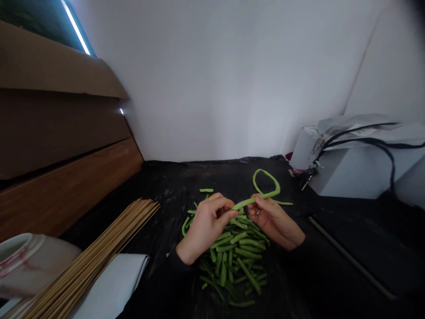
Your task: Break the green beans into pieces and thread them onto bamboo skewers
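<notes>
A long green bean (272, 193) stretches between my two hands, its far part curled in a loop to the right. My left hand (207, 223) pinches its left end between thumb and fingertips. With thumb and fingers closed, my right hand (274, 221) grips the same bean a short way along. Under and in front of both hands lies a heap of short green bean pieces (247, 250). One loose bean piece (206, 190) rests apart, behind the left hand. The fingers' undersides are partly hidden.
Black plastic sheeting (166, 177) covers the table. At left are a bundle of thin wooden sticks (109, 241), a folded white sheet (114, 283) and a whitish container (36, 261). A white box (352, 170) with black straps stands at right, near a dark flat object (368, 252).
</notes>
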A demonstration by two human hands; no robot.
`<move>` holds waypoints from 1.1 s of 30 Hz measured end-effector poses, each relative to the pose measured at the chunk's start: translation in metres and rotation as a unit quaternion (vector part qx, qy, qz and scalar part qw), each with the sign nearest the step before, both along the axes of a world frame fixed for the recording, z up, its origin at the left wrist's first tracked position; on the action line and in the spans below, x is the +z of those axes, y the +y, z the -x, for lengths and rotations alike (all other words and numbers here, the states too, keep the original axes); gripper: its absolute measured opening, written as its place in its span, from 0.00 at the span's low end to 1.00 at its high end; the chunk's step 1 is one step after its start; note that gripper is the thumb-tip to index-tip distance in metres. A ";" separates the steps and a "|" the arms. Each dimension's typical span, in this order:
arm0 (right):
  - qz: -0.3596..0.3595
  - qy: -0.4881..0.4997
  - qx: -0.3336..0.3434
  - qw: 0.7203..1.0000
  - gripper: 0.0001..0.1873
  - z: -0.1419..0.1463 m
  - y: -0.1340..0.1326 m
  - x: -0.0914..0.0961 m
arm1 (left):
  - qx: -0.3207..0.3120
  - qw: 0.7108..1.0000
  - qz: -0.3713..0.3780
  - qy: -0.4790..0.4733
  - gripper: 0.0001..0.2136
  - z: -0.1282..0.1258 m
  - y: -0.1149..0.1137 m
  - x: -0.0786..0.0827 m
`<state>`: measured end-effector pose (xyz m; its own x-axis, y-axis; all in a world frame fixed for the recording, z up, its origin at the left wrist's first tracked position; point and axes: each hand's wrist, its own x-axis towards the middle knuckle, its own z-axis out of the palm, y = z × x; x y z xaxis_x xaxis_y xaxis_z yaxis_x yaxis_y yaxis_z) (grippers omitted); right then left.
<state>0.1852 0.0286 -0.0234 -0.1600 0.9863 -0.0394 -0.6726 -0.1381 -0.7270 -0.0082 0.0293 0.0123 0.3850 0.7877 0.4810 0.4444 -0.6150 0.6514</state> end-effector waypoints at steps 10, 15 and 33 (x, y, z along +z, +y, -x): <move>0.006 0.020 0.020 1.000 0.08 0.002 0.001 -0.007 | 0.026 0.998 -0.035 -0.046 0.03 -0.008 -0.003 -0.006; -0.008 0.010 0.025 1.000 0.08 0.004 0.001 -0.009 | 0.038 0.995 -0.041 -0.088 0.05 -0.011 -0.004 -0.011; -0.003 -0.023 0.021 1.000 0.12 0.008 -0.005 -0.003 | 0.017 0.938 0.163 -0.305 0.07 -0.016 0.000 -0.010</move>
